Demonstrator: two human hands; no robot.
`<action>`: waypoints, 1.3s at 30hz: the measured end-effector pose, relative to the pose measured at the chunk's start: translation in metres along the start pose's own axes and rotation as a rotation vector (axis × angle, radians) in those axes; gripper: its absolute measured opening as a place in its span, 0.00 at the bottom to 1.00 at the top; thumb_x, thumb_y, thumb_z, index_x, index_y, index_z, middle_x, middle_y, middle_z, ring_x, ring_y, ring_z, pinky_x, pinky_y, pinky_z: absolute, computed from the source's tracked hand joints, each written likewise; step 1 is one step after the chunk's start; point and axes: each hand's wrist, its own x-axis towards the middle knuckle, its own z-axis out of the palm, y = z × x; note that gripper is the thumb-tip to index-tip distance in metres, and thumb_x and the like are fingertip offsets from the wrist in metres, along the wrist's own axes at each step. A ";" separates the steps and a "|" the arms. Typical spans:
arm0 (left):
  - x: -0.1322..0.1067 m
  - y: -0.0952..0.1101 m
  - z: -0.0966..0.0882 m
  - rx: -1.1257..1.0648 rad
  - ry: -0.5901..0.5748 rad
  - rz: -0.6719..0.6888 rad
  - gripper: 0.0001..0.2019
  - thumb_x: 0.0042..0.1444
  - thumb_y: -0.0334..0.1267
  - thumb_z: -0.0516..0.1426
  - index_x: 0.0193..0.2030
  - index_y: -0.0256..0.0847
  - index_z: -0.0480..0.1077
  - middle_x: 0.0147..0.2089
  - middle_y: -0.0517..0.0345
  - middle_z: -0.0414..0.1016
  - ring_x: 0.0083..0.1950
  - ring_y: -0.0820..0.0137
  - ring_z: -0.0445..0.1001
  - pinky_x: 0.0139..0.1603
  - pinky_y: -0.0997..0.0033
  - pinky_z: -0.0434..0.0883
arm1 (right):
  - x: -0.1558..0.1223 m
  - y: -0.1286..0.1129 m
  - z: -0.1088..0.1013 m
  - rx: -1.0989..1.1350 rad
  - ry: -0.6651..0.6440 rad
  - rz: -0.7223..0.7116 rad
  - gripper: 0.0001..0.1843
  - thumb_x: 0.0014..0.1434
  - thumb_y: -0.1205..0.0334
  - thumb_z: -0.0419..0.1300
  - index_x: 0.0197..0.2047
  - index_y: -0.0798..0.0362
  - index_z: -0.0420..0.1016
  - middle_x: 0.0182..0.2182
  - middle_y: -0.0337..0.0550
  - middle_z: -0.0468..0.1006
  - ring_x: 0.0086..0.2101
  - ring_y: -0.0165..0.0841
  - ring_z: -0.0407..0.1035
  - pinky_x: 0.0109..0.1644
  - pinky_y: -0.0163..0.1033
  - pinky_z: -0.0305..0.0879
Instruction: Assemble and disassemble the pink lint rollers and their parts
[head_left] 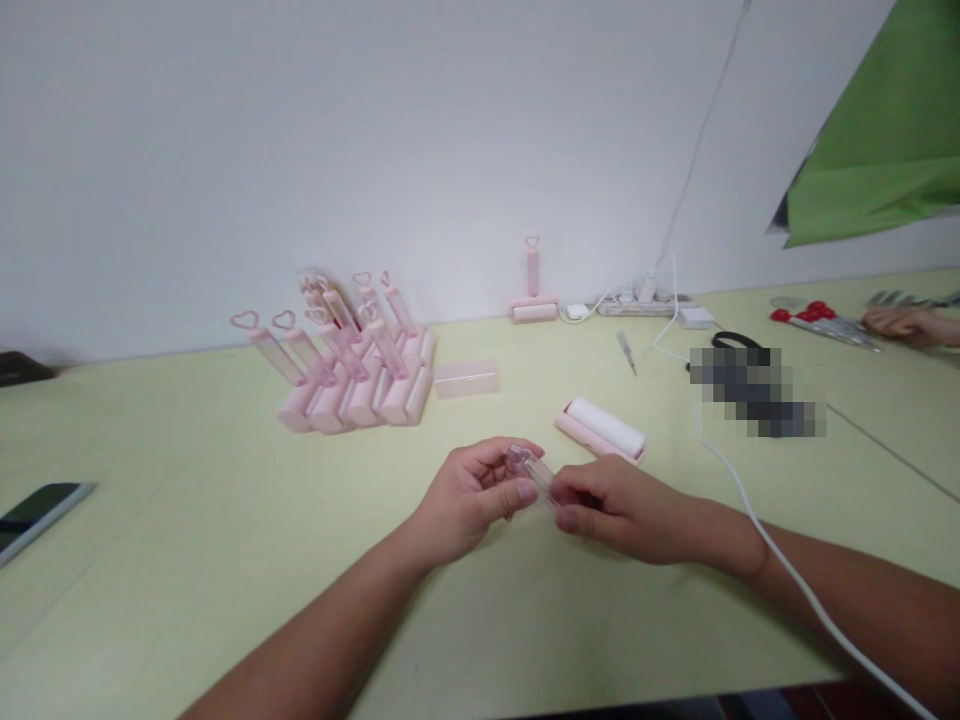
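Between my two hands is a clear, faintly pink plastic handle [538,474], held at a slant above the table. My left hand [480,490] is closed on its upper left end, with thumb and fingers pinching it. Closed round the lower right end is my right hand [619,508], whose fingers hide that part. Just behind my right hand lies a lint roller head [604,430], a white roll in a pink holder. A pink translucent cover [466,379] rests farther back, to the left.
Several pink lint rollers with heart-topped handles [360,390] stand at the back left; another roller [533,285] stands by the wall. A power strip [645,303], white cable [739,490], scissors [817,318] and phone [41,515] are around. Another person's hand [911,325] is at far right.
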 end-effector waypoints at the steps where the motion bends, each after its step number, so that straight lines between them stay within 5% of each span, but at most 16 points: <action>1: 0.000 0.000 0.001 -0.003 -0.005 0.026 0.18 0.52 0.41 0.67 0.46 0.34 0.71 0.33 0.59 0.71 0.32 0.76 0.69 0.33 0.76 0.66 | -0.001 0.000 -0.002 -0.017 -0.001 -0.009 0.19 0.66 0.47 0.55 0.35 0.54 0.72 0.24 0.35 0.70 0.24 0.27 0.61 0.28 0.34 0.53; 4: -0.001 0.002 0.003 -0.013 -0.040 0.070 0.14 0.57 0.42 0.64 0.43 0.34 0.70 0.40 0.52 0.75 0.42 0.70 0.74 0.44 0.71 0.70 | -0.002 0.008 -0.016 -0.200 0.185 -0.011 0.19 0.63 0.45 0.58 0.42 0.54 0.75 0.32 0.43 0.77 0.32 0.33 0.69 0.36 0.37 0.60; 7: -0.002 0.001 0.000 -0.073 -0.107 0.041 0.13 0.62 0.45 0.58 0.46 0.37 0.66 0.40 0.51 0.76 0.39 0.65 0.78 0.38 0.68 0.74 | -0.001 0.030 -0.031 -0.498 0.411 0.081 0.18 0.63 0.49 0.58 0.47 0.54 0.74 0.44 0.52 0.78 0.45 0.43 0.70 0.51 0.46 0.61; 10: -0.003 -0.001 -0.004 -0.057 -0.121 0.006 0.16 0.64 0.47 0.55 0.52 0.39 0.64 0.34 0.56 0.72 0.29 0.70 0.74 0.24 0.76 0.68 | 0.000 0.055 -0.037 -0.616 0.361 0.259 0.24 0.58 0.49 0.62 0.53 0.55 0.72 0.48 0.57 0.76 0.47 0.48 0.68 0.52 0.49 0.61; 13: -0.004 -0.001 -0.007 -0.012 -0.083 -0.014 0.20 0.66 0.49 0.52 0.57 0.38 0.64 0.32 0.58 0.68 0.26 0.75 0.69 0.20 0.80 0.60 | 0.002 0.066 -0.034 -0.580 0.301 0.301 0.26 0.57 0.51 0.63 0.56 0.53 0.70 0.48 0.56 0.75 0.47 0.48 0.68 0.51 0.48 0.62; 17: -0.005 0.002 -0.005 0.005 -0.111 -0.064 0.21 0.67 0.51 0.48 0.58 0.38 0.64 0.29 0.61 0.65 0.23 0.78 0.63 0.19 0.81 0.55 | 0.003 0.043 -0.026 -0.449 0.477 0.073 0.19 0.60 0.56 0.62 0.53 0.52 0.70 0.49 0.53 0.73 0.50 0.46 0.66 0.55 0.50 0.61; 22: -0.004 -0.001 0.006 0.028 -0.218 -0.093 0.21 0.67 0.53 0.49 0.54 0.37 0.66 0.27 0.62 0.64 0.23 0.78 0.62 0.20 0.80 0.58 | -0.001 0.004 -0.008 -0.115 0.470 -0.201 0.11 0.62 0.58 0.63 0.47 0.50 0.71 0.41 0.45 0.75 0.44 0.37 0.69 0.51 0.43 0.64; 28: -0.004 -0.005 0.013 0.108 -0.305 -0.142 0.19 0.68 0.53 0.46 0.40 0.38 0.63 0.26 0.64 0.61 0.22 0.79 0.59 0.19 0.79 0.55 | -0.001 -0.002 0.001 -0.070 0.495 -0.208 0.03 0.62 0.64 0.63 0.38 0.52 0.72 0.33 0.41 0.74 0.37 0.33 0.68 0.47 0.42 0.62; 39: -0.007 -0.009 0.018 0.107 -0.323 -0.128 0.17 0.69 0.51 0.45 0.43 0.38 0.61 0.26 0.65 0.60 0.22 0.79 0.58 0.20 0.80 0.57 | -0.002 -0.001 0.001 -0.018 0.441 -0.167 0.07 0.64 0.64 0.61 0.33 0.52 0.68 0.30 0.38 0.72 0.33 0.30 0.65 0.38 0.37 0.60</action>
